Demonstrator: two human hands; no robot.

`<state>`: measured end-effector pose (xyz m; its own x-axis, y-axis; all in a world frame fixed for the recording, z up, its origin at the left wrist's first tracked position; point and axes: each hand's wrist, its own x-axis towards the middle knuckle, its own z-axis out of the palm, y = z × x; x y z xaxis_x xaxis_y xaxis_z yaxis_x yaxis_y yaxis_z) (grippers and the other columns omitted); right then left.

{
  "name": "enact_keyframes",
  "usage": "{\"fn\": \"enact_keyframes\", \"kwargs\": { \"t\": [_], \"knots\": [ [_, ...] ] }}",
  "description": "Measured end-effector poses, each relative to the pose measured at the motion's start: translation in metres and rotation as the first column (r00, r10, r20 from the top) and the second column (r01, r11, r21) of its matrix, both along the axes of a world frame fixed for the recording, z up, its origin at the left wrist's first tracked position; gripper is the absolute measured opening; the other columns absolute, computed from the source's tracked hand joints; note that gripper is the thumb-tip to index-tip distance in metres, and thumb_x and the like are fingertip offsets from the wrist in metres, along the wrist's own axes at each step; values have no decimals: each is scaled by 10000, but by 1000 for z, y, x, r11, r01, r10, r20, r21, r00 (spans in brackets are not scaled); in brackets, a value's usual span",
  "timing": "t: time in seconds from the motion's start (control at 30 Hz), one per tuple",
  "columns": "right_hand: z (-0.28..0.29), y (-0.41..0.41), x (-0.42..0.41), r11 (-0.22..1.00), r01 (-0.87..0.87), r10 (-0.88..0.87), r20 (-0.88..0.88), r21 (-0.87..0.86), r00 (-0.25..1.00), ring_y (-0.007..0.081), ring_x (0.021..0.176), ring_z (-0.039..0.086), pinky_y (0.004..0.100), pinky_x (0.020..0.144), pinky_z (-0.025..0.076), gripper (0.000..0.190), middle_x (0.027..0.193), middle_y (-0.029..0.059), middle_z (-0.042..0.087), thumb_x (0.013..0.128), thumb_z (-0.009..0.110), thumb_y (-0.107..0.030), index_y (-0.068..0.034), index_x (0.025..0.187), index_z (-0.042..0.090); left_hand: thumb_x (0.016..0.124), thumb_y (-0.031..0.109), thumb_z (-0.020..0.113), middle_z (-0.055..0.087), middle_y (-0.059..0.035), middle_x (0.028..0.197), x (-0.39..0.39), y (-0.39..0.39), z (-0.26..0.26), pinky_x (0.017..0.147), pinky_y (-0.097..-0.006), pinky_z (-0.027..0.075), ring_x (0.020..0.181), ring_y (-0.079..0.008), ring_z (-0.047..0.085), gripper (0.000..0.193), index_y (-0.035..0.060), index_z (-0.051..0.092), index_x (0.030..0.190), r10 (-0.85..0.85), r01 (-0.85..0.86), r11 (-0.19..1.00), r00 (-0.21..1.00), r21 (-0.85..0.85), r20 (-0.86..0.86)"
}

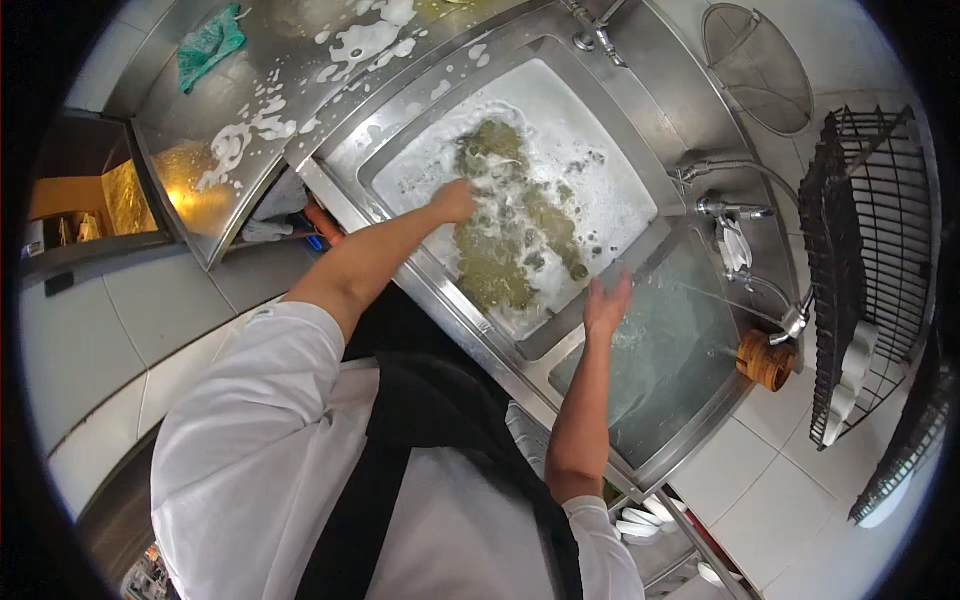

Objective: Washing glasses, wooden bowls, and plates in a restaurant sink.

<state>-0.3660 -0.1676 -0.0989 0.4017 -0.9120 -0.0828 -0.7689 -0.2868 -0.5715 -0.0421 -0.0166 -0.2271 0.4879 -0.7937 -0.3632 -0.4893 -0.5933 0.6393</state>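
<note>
Two steel sink basins lie before me. My left hand [454,201] is at the foamy water [622,180] of the larger basin; its fingers are partly under the foam, so what they touch is hidden. My right hand [606,301] is over the divider between the basins, fingers spread, with nothing seen in it. Greenish-brown water shows through gaps in the suds. The smaller basin [645,465] on the right holds clearer water, and a thin stream runs into it from the tap side.
Chrome faucets [742,210] line the far rim. A green cloth [210,49] lies on the sudsy steel counter [262,165] at upper left. Black wire racks [892,225] and a round mesh strainer [757,67] are at right. White dishes [637,525] sit below the sink.
</note>
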Motion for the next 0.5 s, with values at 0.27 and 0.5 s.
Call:
{"fn": "enact_keyframes", "kwargs": {
  "t": [0.27,0.5],
  "knots": [
    [-38,3,-11,934,357,-355,-110,0,928,427,1347,441,430,1119,358,914,1491,284,408,853,693,-203,3,1554,144,817,153,628,637,-292,1193,74,17,-56,929,-497,527,1072,-417,654,483,-45,542,1249,-100,76,956,993,284,68],
    [-45,-4,-2,908,410,-419,-201,-89,885,394,1363,454,405,1121,356,880,1497,272,420,856,667,-226,29,1543,180,816,142,623,636,-298,1185,77,-10,-116,930,-498,525,1072,-420,652,491,-52,526,1257,-82,94,927,996,363,-47]
  ]
}}
